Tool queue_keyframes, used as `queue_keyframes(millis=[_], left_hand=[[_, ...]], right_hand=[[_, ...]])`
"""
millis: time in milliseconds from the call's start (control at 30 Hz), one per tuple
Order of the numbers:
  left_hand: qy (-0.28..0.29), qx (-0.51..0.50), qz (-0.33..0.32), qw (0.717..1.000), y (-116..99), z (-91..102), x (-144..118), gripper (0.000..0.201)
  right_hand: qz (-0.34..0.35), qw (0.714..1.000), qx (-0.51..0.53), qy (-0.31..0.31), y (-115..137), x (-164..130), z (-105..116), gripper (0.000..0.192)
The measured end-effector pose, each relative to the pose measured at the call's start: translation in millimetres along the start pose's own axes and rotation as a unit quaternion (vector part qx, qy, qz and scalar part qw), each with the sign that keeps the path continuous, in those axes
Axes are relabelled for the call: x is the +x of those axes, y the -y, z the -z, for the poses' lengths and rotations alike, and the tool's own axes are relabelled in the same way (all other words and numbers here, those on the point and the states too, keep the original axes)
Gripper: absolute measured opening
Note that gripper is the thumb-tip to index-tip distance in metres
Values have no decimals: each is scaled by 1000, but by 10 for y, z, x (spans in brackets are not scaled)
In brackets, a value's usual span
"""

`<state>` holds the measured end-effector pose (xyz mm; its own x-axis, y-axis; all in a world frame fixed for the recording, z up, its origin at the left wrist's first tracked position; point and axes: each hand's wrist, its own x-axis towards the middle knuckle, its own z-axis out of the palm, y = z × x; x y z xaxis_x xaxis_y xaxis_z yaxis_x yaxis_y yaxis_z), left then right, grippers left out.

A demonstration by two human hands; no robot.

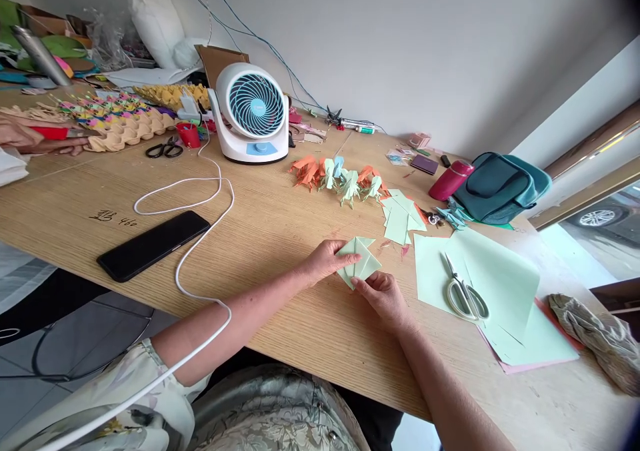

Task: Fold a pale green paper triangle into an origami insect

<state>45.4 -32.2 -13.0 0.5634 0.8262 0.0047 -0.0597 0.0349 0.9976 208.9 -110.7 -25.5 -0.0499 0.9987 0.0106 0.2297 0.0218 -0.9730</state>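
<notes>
Between my two hands is a small piece of pale green folded paper (pixel 367 262), with creased triangular flaps on its upper face. My left hand (pixel 330 262) pinches its left side, the thumb lying across the top. From below, my right hand (pixel 384 298) grips the lower edge between thumb and fingers. Beyond the hands stands a row of folded paper figures (pixel 350 184) in orange, pale green and blue. Cut pale green paper pieces (pixel 399 218) lie just behind the right hand. Scissors with pale handles (pixel 465 298) rest on large green sheets (pixel 520 271) to the right.
A black phone (pixel 153 246) and a white cable (pixel 200 264) lie left; the cable crosses over my left arm. A white fan (pixel 254 111) stands behind. A red bottle (pixel 451 179) and teal bag (pixel 493 188) sit right. Another person's hand (pixel 70 146) is at far left by egg trays (pixel 133 131).
</notes>
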Motion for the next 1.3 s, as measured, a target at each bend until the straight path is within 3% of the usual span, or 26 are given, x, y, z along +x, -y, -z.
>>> queue_keyframes(millis=[67, 400, 567, 967, 1300], left_hand=[[6, -26, 35, 999, -4, -10, -9, 47], [17, -75, 74, 994, -39, -33, -47, 48], [13, -77, 66, 995, -48, -38, -53, 43], [59, -27, 60, 996, -67, -3, -57, 43], [101, -6, 66, 993, -79, 18, -64, 43]], right_hand=[[3, 1000, -3, -2, 10, 4, -2, 42], [8, 1000, -11, 18, -5, -25, -5, 41], [11, 1000, 4, 9, 3, -4, 17, 42], [3, 987, 155, -30, 22, 0, 57, 33], [-31, 983, 178, -42, 48, -1, 56, 37]])
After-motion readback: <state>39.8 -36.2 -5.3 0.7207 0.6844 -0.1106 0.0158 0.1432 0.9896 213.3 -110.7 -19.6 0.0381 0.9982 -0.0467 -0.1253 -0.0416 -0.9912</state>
